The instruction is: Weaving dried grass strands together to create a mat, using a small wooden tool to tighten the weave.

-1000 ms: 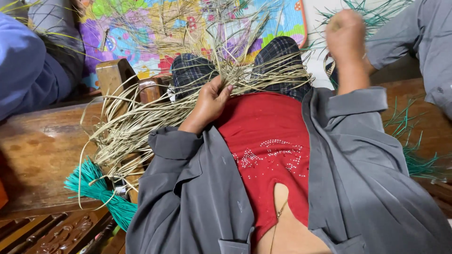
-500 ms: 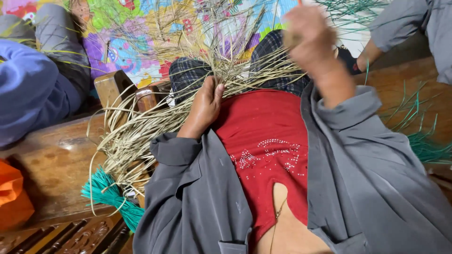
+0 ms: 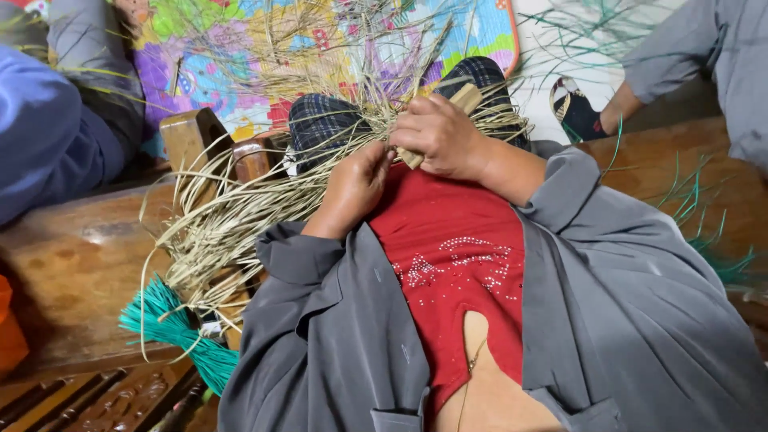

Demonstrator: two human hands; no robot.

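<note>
A thick bundle of pale dry straw strands (image 3: 240, 220) lies across my lap and trails off to the left. My left hand (image 3: 352, 188) presses on the strands just above my red top. My right hand (image 3: 440, 136) is closed on a short pale wooden stick (image 3: 462, 98), its end poking out above my knuckles, right beside the left hand. Loose strand tips fan upward over my checked trousers (image 3: 320, 124).
A teal bundle of fibres (image 3: 172, 328) lies at the lower left on a wooden bench (image 3: 64, 272). A colourful mat (image 3: 240, 48) covers the floor ahead. One person in blue sits at left (image 3: 40, 136); another person's sandalled foot (image 3: 576, 112) and grey sleeve are at right.
My right hand came down from high on the right to the bundle, now beside my left hand and holding the stick. The left hand stayed on the strands.
</note>
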